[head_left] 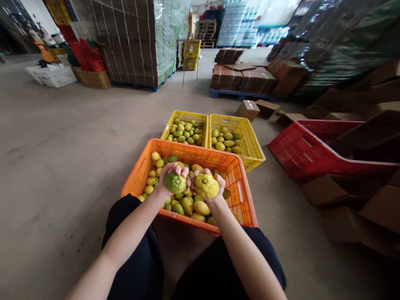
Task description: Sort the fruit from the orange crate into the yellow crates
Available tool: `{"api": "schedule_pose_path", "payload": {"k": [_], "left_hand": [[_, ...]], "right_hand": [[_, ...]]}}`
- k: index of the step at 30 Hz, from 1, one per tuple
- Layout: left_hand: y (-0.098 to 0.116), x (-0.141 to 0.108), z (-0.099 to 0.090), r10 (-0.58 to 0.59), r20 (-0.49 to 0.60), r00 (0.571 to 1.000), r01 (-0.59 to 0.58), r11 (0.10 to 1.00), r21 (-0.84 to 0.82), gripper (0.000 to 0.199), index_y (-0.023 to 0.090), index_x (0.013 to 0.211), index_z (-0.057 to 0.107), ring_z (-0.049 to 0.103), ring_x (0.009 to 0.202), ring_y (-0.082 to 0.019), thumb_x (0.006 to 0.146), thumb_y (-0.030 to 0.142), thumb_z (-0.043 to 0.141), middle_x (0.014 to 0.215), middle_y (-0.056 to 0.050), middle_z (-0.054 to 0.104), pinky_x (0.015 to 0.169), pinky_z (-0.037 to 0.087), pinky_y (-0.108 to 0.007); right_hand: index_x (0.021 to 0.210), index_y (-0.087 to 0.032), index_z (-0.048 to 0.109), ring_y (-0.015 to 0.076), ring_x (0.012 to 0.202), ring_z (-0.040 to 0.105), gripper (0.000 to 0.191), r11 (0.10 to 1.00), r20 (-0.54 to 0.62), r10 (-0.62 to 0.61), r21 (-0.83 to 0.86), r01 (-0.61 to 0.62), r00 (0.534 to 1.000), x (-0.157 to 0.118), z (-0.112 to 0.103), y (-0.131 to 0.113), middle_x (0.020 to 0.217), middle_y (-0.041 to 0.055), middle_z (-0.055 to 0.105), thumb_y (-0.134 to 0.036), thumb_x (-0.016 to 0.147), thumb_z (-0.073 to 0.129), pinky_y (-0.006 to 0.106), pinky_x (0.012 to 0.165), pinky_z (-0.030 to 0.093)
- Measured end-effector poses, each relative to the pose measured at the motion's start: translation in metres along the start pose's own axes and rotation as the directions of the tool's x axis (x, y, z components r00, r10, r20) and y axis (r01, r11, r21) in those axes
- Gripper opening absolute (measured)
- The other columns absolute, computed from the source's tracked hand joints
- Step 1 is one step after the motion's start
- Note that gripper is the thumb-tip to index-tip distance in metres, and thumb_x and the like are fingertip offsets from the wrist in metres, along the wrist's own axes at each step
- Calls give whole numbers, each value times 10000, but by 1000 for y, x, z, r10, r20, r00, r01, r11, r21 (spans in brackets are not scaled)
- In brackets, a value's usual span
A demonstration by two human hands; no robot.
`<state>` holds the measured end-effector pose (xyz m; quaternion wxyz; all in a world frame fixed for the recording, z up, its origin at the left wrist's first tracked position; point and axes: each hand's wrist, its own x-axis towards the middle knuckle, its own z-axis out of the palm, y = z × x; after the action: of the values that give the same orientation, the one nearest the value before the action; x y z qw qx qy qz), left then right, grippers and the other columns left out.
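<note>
Head | green fruit (175, 183) in left grip (167, 171) | yellow fruit (206, 186) in right grip (219, 187)

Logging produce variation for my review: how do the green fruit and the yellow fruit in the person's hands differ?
The green fruit looks fairly smooth; the yellow fruit looks lumpier. The yellow fruit appears slightly larger than the green fruit. The left hand holds the green fruit, the right hand the yellow fruit. Both show their stem ends to the camera.
</note>
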<state>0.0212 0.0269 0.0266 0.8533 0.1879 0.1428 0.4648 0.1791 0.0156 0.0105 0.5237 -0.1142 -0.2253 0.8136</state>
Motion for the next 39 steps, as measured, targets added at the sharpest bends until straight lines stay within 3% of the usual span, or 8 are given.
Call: {"api": "schedule_pose_path", "payload": {"k": [9,15,19,23,28,33,36,39], "left_hand": [[0,13,16,121,-440,890,-264,924,-278,259,171,867,693,688,921,-138,902,196,437,892,-25,721,854,541,-244],[-4,22,-6,191,-517,834,-267,961,-76,185,210,942,659,657,1086,-157,864,220,492,1009,-34,721,926,528,-253],[-5,22,-9,183,-489,853,-261,960,-96,229,193,991,648,661,1080,-185,887,257,454,1057,-59,709,912,557,-295],[-17,20,-5,-72,-489,869,-35,978,-207,361,146,1113,621,699,964,-208,923,374,415,993,-107,704,674,604,-242],[-73,-4,-13,-369,-515,774,431,903,0,328,190,1162,632,732,732,-251,898,328,495,807,-104,694,325,443,-185],[-130,-54,-54,-429,-459,778,618,653,437,328,274,1105,667,733,705,-264,872,427,494,673,-41,668,511,591,-373],[-124,-57,-70,-408,-535,739,659,601,451,393,254,1112,645,734,764,-310,870,504,461,667,-42,662,626,589,-530],[-78,-17,-59,-351,-560,751,647,564,513,308,178,978,657,728,752,-321,877,428,507,592,-29,612,656,570,-563]], "right_hand": [[1073,-166,655,219,911,693,335,956,-389,-66,240,170,919,14,18,2,996,88,742,-360,887,455,379,769,589],[1041,-190,662,237,895,710,281,932,-574,-21,284,224,819,20,11,7,843,60,748,-281,854,473,454,844,579],[967,-190,663,242,825,720,234,941,-572,-31,258,217,819,19,6,9,811,60,745,-299,801,539,449,802,591],[966,-180,652,239,797,720,252,946,-619,-68,210,248,783,14,1,-7,826,73,749,-334,809,530,411,717,606],[966,-217,649,198,788,712,241,901,-715,-201,134,413,669,1,-1,-50,789,24,741,-293,820,473,328,650,608],[994,-215,652,192,785,705,280,871,-723,-243,130,474,646,-13,-2,-76,777,27,732,-281,815,448,312,630,607],[1016,-201,649,198,800,707,303,875,-721,-217,156,459,658,-18,-7,-81,798,42,736,-285,811,443,312,631,608],[1011,-215,645,202,811,709,297,888,-695,-225,143,437,683,-22,-13,-83,805,34,742,-285,784,468,326,650,609]]}}
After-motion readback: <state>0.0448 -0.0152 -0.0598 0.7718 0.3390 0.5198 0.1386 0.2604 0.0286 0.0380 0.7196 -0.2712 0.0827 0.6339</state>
